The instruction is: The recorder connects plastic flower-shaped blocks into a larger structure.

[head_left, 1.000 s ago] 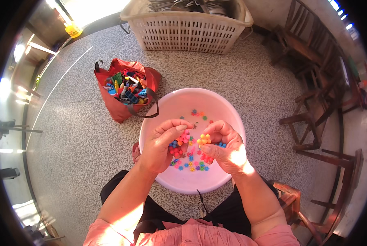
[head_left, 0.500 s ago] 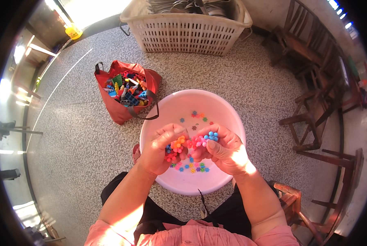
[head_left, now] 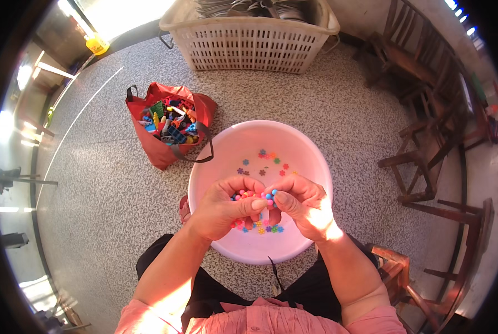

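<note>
Both my hands meet above a pink plastic basin (head_left: 205,158), their fingertips nearly touching. My left hand (head_left: 224,209) is closed round a cluster of red and pink knobbed flower-shaped toy pieces (head_left: 248,194), much of it hidden by the fingers. Between the thumb and fingers of my right hand (head_left: 307,209) is a blue knobbed flower-shaped piece (head_left: 274,192), which meets the pink end of the cluster. Several loose flower-shaped pieces (head_left: 268,154) in many colours lie on the basin floor, beyond my hands and below them.
Left of the basin stands an open red bag (head_left: 161,150) full of mixed toy parts, its dark strap near the basin rim. A white slatted crate (head_left: 249,47) sits at the back. Wooden chairs (head_left: 410,167) line the right side, and a wooden stool (head_left: 391,267) stands by my right leg.
My hands have come closer together, and the left thumb now lies over the cluster. The blue piece has turned and moved left with my right fingers. More loose pieces show in the basin.
</note>
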Motion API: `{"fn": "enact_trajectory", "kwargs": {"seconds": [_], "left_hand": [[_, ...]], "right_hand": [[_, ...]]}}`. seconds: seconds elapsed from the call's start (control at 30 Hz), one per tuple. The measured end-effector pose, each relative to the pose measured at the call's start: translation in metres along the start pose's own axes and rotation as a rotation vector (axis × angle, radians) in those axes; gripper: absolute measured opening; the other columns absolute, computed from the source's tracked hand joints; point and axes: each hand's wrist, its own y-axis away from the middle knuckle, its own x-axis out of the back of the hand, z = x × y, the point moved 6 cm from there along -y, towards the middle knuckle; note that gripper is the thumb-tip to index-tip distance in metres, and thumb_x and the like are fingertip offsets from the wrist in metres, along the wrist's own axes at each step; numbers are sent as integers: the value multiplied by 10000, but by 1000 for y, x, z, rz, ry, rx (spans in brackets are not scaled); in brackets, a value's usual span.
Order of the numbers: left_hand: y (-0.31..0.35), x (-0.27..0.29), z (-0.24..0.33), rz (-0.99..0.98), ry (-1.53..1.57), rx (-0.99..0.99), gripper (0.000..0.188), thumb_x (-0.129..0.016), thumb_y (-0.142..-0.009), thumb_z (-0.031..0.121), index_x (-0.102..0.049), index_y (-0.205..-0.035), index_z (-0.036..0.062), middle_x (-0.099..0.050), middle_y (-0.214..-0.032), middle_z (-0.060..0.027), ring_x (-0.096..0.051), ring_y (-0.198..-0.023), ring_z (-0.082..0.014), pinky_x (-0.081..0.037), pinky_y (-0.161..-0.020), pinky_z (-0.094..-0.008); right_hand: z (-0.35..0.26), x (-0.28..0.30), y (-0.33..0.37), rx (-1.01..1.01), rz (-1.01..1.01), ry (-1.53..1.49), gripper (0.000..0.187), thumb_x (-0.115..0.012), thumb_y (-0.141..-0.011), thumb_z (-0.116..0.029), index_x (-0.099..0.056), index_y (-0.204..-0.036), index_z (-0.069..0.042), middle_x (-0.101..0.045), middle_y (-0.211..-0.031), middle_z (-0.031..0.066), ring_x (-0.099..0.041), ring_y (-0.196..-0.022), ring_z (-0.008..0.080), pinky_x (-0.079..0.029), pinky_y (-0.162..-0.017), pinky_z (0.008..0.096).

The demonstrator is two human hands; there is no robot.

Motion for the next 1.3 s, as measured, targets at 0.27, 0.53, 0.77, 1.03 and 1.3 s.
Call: {"fn": "enact_trajectory", "kwargs": {"seconds": [0.27, 0.53, 0.77, 1.03, 1.3], "left_hand": [[3, -9, 1, -92, 252, 21, 262, -611, -805, 177, -546, -987, 1, -571, -736, -64, -548, -572, -106, -459, -456, -209], [0, -4, -1, 3, 191, -31, 198, -565, -842, 221, -528, -875, 30, -561, -724, -65, -547, -571, -102, -464, -470, -212], [0, -2, -3, -36, 116, -37, 180, -563, -843, 220, -507, -839, 49, -563, -689, -58, -536, -542, -92, -453, -443, -211], [-2, 21, 9, 238, 264, -54, 201, -528, -862, 231, -502, -964, 60, -528, -820, -23, -545, -668, -97, -508, -538, -253], [10, 36, 20, 313, 366, -52, 272, -529, -859, 207, -468, -1090, 78, -545, -912, -36, -564, -709, -109, -473, -493, -230]], "right_hand": [[2, 2, -4, -1, -53, -576, 272, -557, -836, -229, -523, -970, 5, -569, -775, 84, -564, -595, 167, -459, -520, 247], [-5, -4, 0, 68, 81, 194, 202, -642, -773, -90, -564, -955, -53, -553, -769, 5, -496, -666, 64, -421, -608, 209], [5, 3, -3, 107, 69, 100, 110, -603, -811, -115, -563, -891, -50, -558, -727, 10, -498, -621, 66, -420, -576, 212], [48, 29, -25, -135, 188, -387, 184, -499, -868, -127, -498, -1030, -42, -539, -896, 40, -529, -711, 119, -442, -629, 249], [184, 146, -28, -294, 493, 723, 346, -579, -740, -96, -556, -1085, -70, -572, -1078, 117, -554, -966, 212, -413, -849, 314]]}}
